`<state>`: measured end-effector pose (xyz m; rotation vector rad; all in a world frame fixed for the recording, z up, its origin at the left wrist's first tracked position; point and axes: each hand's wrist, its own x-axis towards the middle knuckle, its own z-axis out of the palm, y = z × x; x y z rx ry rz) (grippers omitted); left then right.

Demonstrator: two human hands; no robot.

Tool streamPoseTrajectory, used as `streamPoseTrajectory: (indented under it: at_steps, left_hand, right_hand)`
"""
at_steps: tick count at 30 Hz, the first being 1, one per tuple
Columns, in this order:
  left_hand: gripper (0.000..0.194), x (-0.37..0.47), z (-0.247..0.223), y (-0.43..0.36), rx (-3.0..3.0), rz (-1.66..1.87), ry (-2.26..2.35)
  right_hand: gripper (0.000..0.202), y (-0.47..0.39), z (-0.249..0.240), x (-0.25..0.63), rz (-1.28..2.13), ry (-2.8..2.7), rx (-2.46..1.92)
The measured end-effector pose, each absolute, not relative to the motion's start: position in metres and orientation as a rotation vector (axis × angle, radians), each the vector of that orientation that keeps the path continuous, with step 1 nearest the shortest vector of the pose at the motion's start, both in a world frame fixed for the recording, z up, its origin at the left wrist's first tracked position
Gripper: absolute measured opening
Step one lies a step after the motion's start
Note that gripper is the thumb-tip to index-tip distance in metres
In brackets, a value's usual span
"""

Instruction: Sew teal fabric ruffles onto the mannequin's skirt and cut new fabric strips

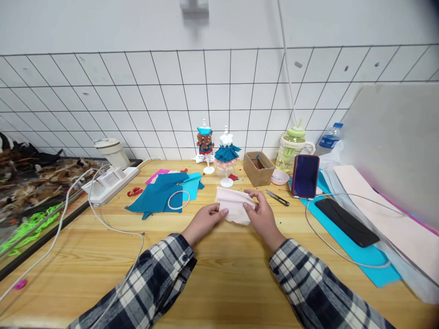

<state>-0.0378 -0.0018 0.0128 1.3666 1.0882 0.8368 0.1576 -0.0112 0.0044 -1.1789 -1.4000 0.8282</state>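
Observation:
A pale pink piece of fabric (233,205) is held up just above the wooden table, between both hands. My left hand (206,223) pinches its left edge, thumb on the front. On the right side, my right hand (263,218) grips the piece with the thumb in front and the fingers behind. Straight beyond it stands a small white dress form (226,157) wearing a teal and pink ruffled skirt. Another little dress form (205,144), dressed in brown, teal and red, is behind to the left. Thread snips (277,198) lie right of my right hand.
Teal fabric (157,194) with a white ring (179,201) lies at left, near a power strip (111,183). A cardboard box (259,169), pink bowl (280,177), green-lidded jug (291,148) and upright phone (305,176) stand right. A black case (346,221) rests on sheets; cables cross both sides.

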Motion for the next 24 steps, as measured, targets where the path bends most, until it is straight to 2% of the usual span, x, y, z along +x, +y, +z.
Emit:
streamPoseTrajectory:
  at_steps: [5, 7, 10, 13, 15, 19, 22, 24]
  left_hand:
    - [0.037, -0.04, 0.012, -0.012, 1.126, 0.957, 0.807]
    - [0.042, -0.042, 0.011, -0.014, 1.066, 1.009, 0.776]
    - [0.06, -0.045, 0.012, -0.014, 1.096, 1.061, 0.782]
    - [0.075, -0.046, 0.013, -0.016, 1.122, 1.061, 0.752]
    - [0.082, -0.045, 0.013, -0.019, 1.136, 0.994, 0.706]
    - [0.073, -0.043, 0.012, -0.023, 1.177, 0.812, 0.592]
    - [0.067, -0.042, 0.011, -0.025, 1.189, 0.655, 0.534]
    - [0.067, -0.04, 0.012, -0.027, 1.184, 0.603, 0.507]
  right_hand:
    - [0.063, -0.011, 0.001, 0.153, 1.085, -1.334, -1.049]
    - [0.062, -0.01, 0.001, 0.154, 1.146, -1.237, -1.191]
    - [0.047, -0.011, 0.002, 0.158, 1.461, -1.043, -1.307]
    - [0.052, -0.013, 0.003, 0.162, 1.796, -0.95, -1.23]
    - [0.054, -0.013, 0.003, 0.163, 1.898, -0.929, -1.144]
    - [0.037, -0.01, 0.002, 0.165, 1.744, -0.849, -0.985]
    - [0.062, -0.009, 0.004, 0.166, 1.617, -0.9, -0.92]
    - [0.071, -0.009, 0.006, 0.165, 1.535, -0.993, -0.908]
